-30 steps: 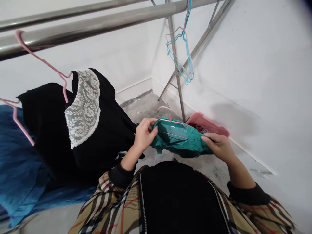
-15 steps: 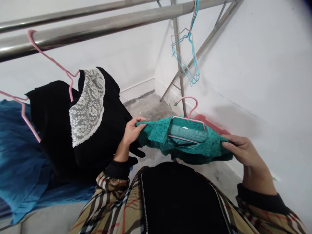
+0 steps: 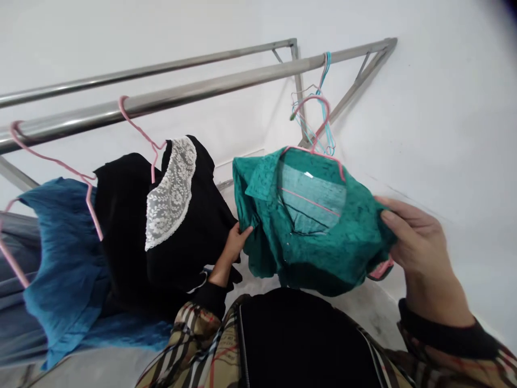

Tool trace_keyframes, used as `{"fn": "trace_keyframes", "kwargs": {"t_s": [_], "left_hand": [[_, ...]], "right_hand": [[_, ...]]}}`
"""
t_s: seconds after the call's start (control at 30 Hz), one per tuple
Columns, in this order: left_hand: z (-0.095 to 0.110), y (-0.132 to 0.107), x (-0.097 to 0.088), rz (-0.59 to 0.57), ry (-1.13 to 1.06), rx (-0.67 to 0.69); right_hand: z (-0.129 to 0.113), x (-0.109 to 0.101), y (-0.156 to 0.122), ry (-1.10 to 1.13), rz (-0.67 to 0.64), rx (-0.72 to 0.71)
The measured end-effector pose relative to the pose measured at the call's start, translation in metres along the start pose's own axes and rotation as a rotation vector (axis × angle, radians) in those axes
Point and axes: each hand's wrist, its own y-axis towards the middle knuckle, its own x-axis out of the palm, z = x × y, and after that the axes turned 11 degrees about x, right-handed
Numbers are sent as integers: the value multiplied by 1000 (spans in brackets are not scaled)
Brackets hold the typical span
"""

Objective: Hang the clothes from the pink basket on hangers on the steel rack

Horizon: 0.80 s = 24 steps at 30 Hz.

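Observation:
A green short-sleeved shirt [image 3: 323, 248] hangs on a pink hanger [image 3: 323, 124] in front of me, its hook free in the air below the rail. My left hand [image 3: 234, 245] pinches the shirt's edge at the left sleeve. At the other shoulder, my right hand [image 3: 416, 248] grips the cloth between thumb and fingers. Just left of my left hand hangs a black top [image 3: 189, 275] with a white lace collar [image 3: 172, 194], on a pink hanger hooked over the rail.
A metal rail [image 3: 226, 83] crosses the view, with a second bar behind it. Blue and pink wire hangers [image 3: 326, 129] hang near its right end. Blue clothing [image 3: 68, 242] hangs at the left. White wall [image 3: 452, 118] stands close on the right; a pink object [image 3: 382, 268] is behind the shirt.
The green shirt has been raised and tilted so its front shows. My left hand has slid down from the shoulder to the sleeve edge. The view has tipped upward.

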Motion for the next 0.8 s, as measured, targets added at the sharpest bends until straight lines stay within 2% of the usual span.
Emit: {"fn": "trace_keyframes", "kwargs": {"t_s": [0.07,0.2,0.33,0.4,0.47,0.63,0.73,0.8], "left_hand": [[-11,-6,5,47,27,-14],[-23,-17,7,108,91,-56],[-26,-30,5,22,113,-80],[-27,-38,5,-35,110,-92],[-29,-46,8,-82,101,-106],[-33,-67,16,-171,83,-154],[-36,-73,20,-244,92,-194],[-37,-74,24,-291,108,-208]], "right_hand": [[-10,25,11,56,41,8],[-34,76,37,-33,66,-158],[-51,125,68,-52,92,-355],[-53,148,80,-42,42,-406],[-50,171,85,-57,-47,-388],[-42,214,63,-136,-250,-251],[-39,226,38,-137,-316,-296],[-35,227,25,-147,-357,-318]]}}
